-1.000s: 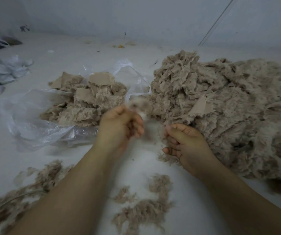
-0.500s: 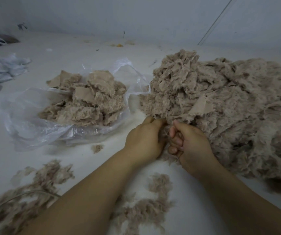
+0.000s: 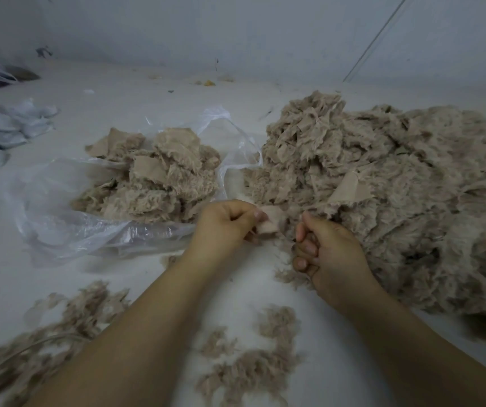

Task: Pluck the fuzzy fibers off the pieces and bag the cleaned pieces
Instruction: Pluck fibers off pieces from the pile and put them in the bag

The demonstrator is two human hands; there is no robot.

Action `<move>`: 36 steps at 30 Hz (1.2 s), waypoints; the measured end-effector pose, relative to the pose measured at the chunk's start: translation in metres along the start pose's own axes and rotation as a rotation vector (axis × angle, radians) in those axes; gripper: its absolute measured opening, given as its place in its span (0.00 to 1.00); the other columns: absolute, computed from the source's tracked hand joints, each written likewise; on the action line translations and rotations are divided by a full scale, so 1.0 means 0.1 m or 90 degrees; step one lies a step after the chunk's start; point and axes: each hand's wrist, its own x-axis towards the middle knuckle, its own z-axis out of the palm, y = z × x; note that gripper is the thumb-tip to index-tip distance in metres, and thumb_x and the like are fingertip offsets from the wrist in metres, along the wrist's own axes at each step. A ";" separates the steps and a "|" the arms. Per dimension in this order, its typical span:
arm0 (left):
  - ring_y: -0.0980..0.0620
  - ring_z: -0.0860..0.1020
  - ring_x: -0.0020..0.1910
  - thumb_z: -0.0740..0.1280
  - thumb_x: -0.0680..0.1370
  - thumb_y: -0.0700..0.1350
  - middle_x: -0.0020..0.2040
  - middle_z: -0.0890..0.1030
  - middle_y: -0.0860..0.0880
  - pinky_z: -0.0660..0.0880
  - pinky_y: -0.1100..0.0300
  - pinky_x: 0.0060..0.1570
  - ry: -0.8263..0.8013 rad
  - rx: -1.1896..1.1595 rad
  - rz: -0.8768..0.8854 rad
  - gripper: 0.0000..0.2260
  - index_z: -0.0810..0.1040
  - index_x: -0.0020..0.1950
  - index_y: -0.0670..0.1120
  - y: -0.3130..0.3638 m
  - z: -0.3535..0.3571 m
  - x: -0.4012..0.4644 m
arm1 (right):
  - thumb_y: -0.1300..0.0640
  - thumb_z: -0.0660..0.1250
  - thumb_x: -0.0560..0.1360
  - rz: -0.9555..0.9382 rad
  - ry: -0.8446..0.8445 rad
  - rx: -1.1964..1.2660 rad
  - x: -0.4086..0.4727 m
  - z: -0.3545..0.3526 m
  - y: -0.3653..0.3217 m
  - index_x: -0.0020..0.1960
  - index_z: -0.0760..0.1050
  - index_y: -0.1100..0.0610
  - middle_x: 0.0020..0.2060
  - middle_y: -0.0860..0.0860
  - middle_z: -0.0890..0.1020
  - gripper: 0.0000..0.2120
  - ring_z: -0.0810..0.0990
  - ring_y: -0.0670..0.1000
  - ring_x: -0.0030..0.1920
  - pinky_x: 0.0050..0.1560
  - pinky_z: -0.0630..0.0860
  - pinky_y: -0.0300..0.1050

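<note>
A big heap of beige fuzzy fabric pieces fills the right side of the white surface. A clear plastic bag lies open at the left with a pile of beige pieces on it. My left hand pinches a small beige piece at the heap's front edge. My right hand sits just right of that piece with its fingers curled; whether they hold fibers I cannot tell.
Loose plucked fibers lie in clumps at the near left and near middle. Crumpled white plastic bags sit at the far left. A wall closes the back of the surface.
A second ago my left hand was over by the bag with a blurred piece. It then reached to the heap and now holds a small piece pulled slightly out. My right hand stayed put.
</note>
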 end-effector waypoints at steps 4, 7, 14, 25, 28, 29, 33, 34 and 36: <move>0.51 0.77 0.28 0.74 0.68 0.42 0.30 0.82 0.45 0.74 0.62 0.30 -0.003 -0.221 0.028 0.05 0.85 0.32 0.44 0.11 -0.02 -0.09 | 0.51 0.65 0.80 -0.015 -0.012 -0.042 0.02 -0.02 0.03 0.30 0.77 0.57 0.21 0.48 0.64 0.21 0.61 0.44 0.20 0.22 0.66 0.38; 0.48 0.76 0.29 0.77 0.64 0.40 0.31 0.81 0.43 0.75 0.59 0.31 -0.053 -0.227 0.017 0.05 0.82 0.32 0.43 0.11 0.03 -0.13 | 0.46 0.67 0.76 -0.022 -0.042 -0.106 0.02 -0.03 0.04 0.35 0.83 0.57 0.22 0.47 0.65 0.18 0.63 0.43 0.21 0.24 0.69 0.39; 0.48 0.77 0.24 0.70 0.71 0.28 0.32 0.80 0.42 0.72 0.62 0.22 -0.177 -0.224 -0.129 0.13 0.72 0.48 0.41 0.16 0.07 -0.19 | 0.58 0.68 0.77 -0.023 -0.091 -0.138 0.01 -0.04 0.03 0.35 0.83 0.57 0.31 0.60 0.78 0.13 0.74 0.49 0.26 0.26 0.71 0.38; 0.54 0.72 0.20 0.69 0.76 0.35 0.25 0.78 0.46 0.69 0.65 0.21 -0.239 -0.093 -0.128 0.04 0.80 0.41 0.36 0.12 0.05 -0.20 | 0.47 0.70 0.69 -0.017 -0.092 -0.118 -0.03 -0.02 -0.01 0.43 0.80 0.67 0.34 0.62 0.82 0.21 0.81 0.57 0.33 0.33 0.80 0.46; 0.52 0.71 0.21 0.71 0.74 0.37 0.27 0.78 0.44 0.69 0.64 0.22 -0.278 -0.051 -0.140 0.04 0.82 0.41 0.37 0.12 0.04 -0.22 | 0.55 0.70 0.74 -0.018 -0.047 -0.111 -0.02 -0.03 0.00 0.46 0.77 0.72 0.37 0.66 0.81 0.17 0.80 0.58 0.33 0.31 0.80 0.46; 0.52 0.70 0.20 0.72 0.72 0.39 0.28 0.78 0.43 0.68 0.64 0.22 -0.275 -0.052 -0.140 0.05 0.82 0.40 0.37 0.13 0.01 -0.21 | 0.57 0.69 0.77 -0.016 -0.031 -0.106 -0.02 -0.03 0.01 0.46 0.77 0.71 0.37 0.65 0.80 0.15 0.79 0.59 0.34 0.31 0.79 0.46; 0.53 0.67 0.19 0.72 0.67 0.41 0.30 0.74 0.41 0.64 0.65 0.20 -0.205 -0.134 -0.114 0.10 0.79 0.38 0.34 0.17 -0.11 -0.15 | 0.54 0.64 0.81 -0.014 0.007 -0.097 0.02 -0.04 0.05 0.47 0.78 0.64 0.32 0.58 0.76 0.13 0.73 0.55 0.32 0.29 0.76 0.43; 0.54 0.66 0.20 0.72 0.68 0.41 0.29 0.72 0.42 0.63 0.65 0.20 -0.178 -0.157 -0.108 0.11 0.78 0.39 0.32 0.17 -0.12 -0.13 | 0.52 0.65 0.81 -0.014 0.017 -0.093 0.03 -0.03 0.05 0.44 0.78 0.62 0.27 0.52 0.72 0.14 0.69 0.50 0.28 0.27 0.73 0.41; 0.54 0.64 0.22 0.71 0.69 0.41 0.30 0.69 0.43 0.61 0.66 0.21 -0.130 -0.163 -0.095 0.17 0.73 0.43 0.27 0.15 -0.11 -0.10 | 0.45 0.66 0.78 -0.012 0.018 -0.098 0.03 -0.02 0.04 0.37 0.82 0.58 0.23 0.47 0.65 0.19 0.64 0.45 0.24 0.25 0.71 0.39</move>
